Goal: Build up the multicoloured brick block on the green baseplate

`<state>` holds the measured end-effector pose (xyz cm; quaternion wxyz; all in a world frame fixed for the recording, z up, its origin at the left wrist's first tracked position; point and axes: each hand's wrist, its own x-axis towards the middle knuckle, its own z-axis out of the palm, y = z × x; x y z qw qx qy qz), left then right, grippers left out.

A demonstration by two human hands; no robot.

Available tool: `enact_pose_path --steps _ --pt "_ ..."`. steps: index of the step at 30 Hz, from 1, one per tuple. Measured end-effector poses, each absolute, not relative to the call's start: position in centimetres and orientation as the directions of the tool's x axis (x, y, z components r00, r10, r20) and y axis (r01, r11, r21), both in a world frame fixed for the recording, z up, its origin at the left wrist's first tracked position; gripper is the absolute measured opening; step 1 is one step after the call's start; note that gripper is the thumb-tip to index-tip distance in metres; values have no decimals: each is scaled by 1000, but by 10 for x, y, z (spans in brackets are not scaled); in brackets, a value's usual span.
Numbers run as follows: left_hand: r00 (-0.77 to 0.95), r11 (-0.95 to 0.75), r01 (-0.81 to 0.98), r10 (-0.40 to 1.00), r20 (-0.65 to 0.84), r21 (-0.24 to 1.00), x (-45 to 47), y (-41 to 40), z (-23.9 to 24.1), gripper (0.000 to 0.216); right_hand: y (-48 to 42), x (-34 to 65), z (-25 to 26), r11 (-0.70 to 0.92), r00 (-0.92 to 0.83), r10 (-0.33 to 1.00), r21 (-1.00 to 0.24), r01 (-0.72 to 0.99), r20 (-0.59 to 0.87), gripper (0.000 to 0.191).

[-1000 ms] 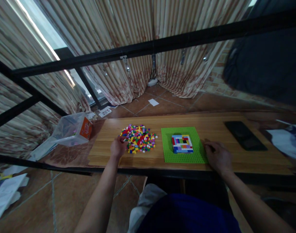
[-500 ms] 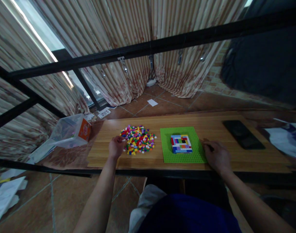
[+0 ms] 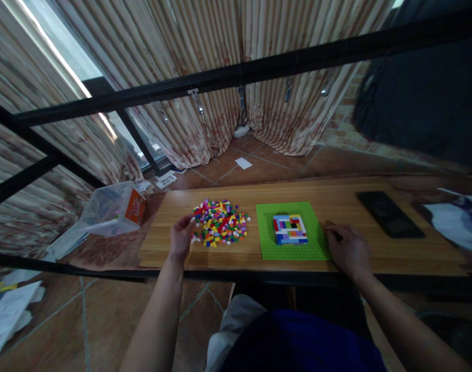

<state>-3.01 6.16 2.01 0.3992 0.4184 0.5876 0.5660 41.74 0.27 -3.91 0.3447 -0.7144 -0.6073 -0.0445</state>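
At the left edge of a heap of small toy bricks (image 3: 220, 222) in many colours is my left hand (image 3: 181, 237), its thumb and fingers closed in a pinch. A small pale toy brick (image 3: 192, 219) shows at the fingertips. Right of the heap lies a green studded baseplate (image 3: 267, 250). On it sits a low, roughly square build of bricks (image 3: 290, 240), white, blue, red, yellow and purple, with a dark gap near its middle. My right hand (image 3: 348, 250) rests at the baseplate's right edge with curled fingers; whatever they hold, if anything, is hidden.
All this stands on a narrow wooden table (image 3: 236, 258). A black phone or tablet (image 3: 390, 214) lies toward its right end. Beyond the left end is a clear plastic box (image 3: 104, 209) with an orange label. A dark metal bar (image 3: 220, 77) crosses in front of striped curtains.
My left hand has shifted slightly left and its fingertips have drawn up, uncovering bricks at the heap's left edge. My right hand stays at the baseplate's edge.
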Motion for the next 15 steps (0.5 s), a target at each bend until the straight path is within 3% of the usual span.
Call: enact_pose_path --steps 9,15 --pt "-219 40 -219 972 -89 975 -5 45 36 42 4 420 -40 8 234 828 -427 904 510 28" --pt "-229 17 -204 971 -65 979 16 40 34 33 4 418 -40 -2 252 822 -441 898 511 28"
